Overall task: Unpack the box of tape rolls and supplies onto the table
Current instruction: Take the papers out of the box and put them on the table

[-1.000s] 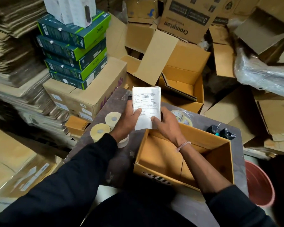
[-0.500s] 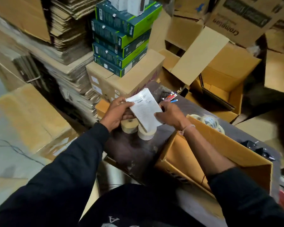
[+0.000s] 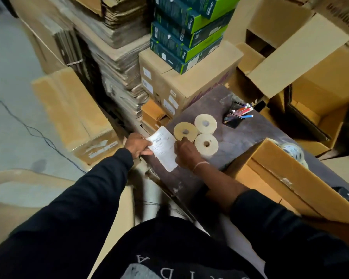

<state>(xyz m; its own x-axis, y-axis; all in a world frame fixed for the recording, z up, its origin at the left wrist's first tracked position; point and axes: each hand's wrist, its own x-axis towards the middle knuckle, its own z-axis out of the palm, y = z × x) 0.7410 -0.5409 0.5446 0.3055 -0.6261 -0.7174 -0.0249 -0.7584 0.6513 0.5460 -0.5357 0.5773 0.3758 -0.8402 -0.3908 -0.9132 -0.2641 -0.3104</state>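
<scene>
Both hands hold a printed paper slip (image 3: pixel 164 148) over the near-left corner of the dark bench (image 3: pixel 240 137), the left hand (image 3: pixel 138 144) with its grip pinching the slip's left edge, the right hand (image 3: pixel 186 153) pinching its right edge, just beside three tape rolls (image 3: pixel 206 144) lying flat, with the open cardboard box (image 3: pixel 274 170) at the right.

Bare tabletop (image 3: pixel 248 135) lies open between the three rolls (image 3: pixel 206 144) and the pen pot (image 3: pixel 233 119). The box (image 3: pixel 270 172) blocks the right side. Stacked boxes (image 3: pixel 181 81) wall off the far edge.
</scene>
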